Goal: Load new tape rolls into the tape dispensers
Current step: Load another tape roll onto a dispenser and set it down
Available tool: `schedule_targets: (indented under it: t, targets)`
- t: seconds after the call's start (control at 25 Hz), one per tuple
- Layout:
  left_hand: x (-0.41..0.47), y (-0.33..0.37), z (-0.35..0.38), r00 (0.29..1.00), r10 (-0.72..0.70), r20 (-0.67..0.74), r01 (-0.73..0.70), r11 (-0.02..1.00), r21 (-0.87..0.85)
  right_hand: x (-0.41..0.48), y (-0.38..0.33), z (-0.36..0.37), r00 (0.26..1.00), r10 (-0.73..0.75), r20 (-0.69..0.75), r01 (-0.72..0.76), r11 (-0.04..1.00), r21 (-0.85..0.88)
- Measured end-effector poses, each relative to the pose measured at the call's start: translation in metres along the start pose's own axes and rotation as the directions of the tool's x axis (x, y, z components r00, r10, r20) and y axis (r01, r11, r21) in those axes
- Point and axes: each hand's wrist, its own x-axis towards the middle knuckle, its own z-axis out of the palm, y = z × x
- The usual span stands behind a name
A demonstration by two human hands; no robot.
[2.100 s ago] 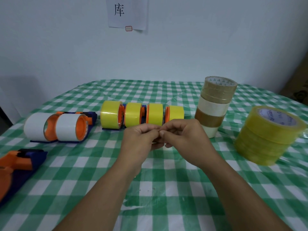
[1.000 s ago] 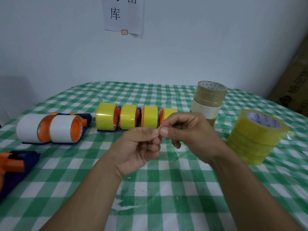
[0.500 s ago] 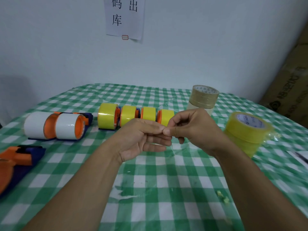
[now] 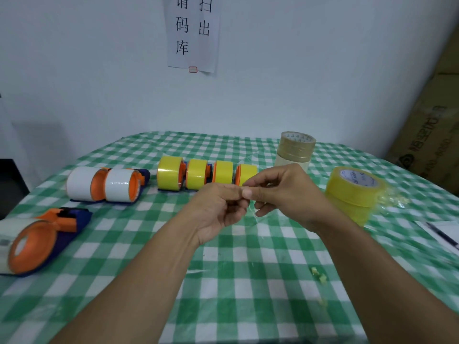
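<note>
1. Pinching a thin, barely visible clear tape scrap (image 4: 253,214) between left hand (image 4: 218,209) and right hand (image 4: 285,192), fingertips meeting above the green checked tablecloth (image 4: 248,281).
2. Lined up just behind: four glossy yellow tape rolls (image 4: 196,173), upright on orange-and-blue dispensers (image 4: 183,170).
3. Stacked at right: translucent yellow spare rolls (image 4: 352,192), white label inside the core.

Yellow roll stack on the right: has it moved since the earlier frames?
No. The yellow roll stack still stands to the right of the brown-and-clear stack and nearer the person, as before. Only the head camera's view shifted.
</note>
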Motion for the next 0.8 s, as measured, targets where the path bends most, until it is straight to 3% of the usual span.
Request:
schedule_targets:
  t: [0.2, 0.32, 0.44, 0.56, 0.68, 0.8]
  targets:
    - [-0.005, -0.022, 0.019, 0.997, -0.019, -0.070, -0.001, 0.962, -0.273, -0.006, 0.001, -0.005, 0.998, 0.031, -0.047, -0.029, 0.999, 0.042]
    - [-0.006, -0.034, 0.030, 0.995, -0.087, -0.058, 0.062, 0.937, -0.344, -0.012, 0.009, -0.009, 0.995, 0.042, -0.091, -0.046, 0.998, -0.039]
    - [-0.007, -0.035, 0.036, 0.991, -0.135, -0.010, 0.130, 0.973, -0.190, -0.022, 0.021, -0.018, 0.992, 0.059, -0.113, -0.088, 0.957, -0.277]
    - [-0.006, -0.038, 0.041, 0.985, -0.163, -0.048, 0.165, 0.985, 0.041, -0.034, 0.026, -0.024, 0.986, 0.143, -0.085, -0.166, 0.797, -0.581]
    - [-0.006, -0.045, 0.046, 0.978, -0.188, -0.088, 0.201, 0.965, 0.168, -0.043, 0.032, -0.029, 0.981, 0.169, -0.095, -0.187, 0.691, -0.698]
    - [-0.009, -0.056, 0.055, 0.985, -0.173, -0.014, 0.161, 0.880, 0.447, -0.048, 0.040, -0.031, 0.980, 0.138, -0.141, -0.196, 0.649, -0.735]
